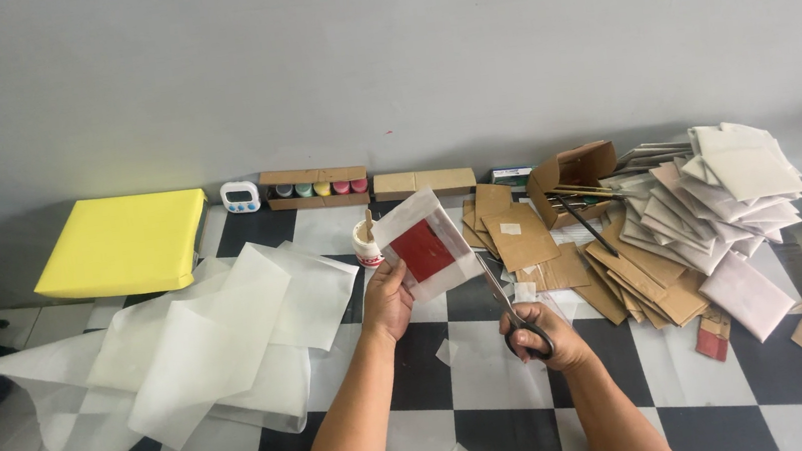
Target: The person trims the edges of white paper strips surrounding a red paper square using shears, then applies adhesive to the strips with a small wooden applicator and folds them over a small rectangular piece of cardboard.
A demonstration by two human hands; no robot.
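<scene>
While I watch from the head camera, my right hand [546, 336] is closed through the black handles of a pair of scissors [512, 312], whose blades point up toward the wrapped piece. My left hand [387, 298] pinches that piece, a dark red card inside white translucent paper [423, 245], by its lower left edge and holds it tilted above the checkered floor [503, 415]. The blades sit at the paper's lower right margin, so I judge the trimming of this one to be under way, not finished. A few small white offcuts [446, 351] lie on the tiles just below my hands.

To the left, a loose heap of large translucent sheets [204, 349] lies spread out, seemingly uncut stock. Just behind my left hand stands a small white glue pot [366, 245]. To the right, brown cardboard pieces [628, 275] and a fanned pile of white-wrapped squares [720, 194] look like finished ones, so a good share seems done, though I cannot tell how many remain. Against the wall sit a yellow cushion [121, 244], a small timer [240, 196] and a box of paint pots [316, 188].
</scene>
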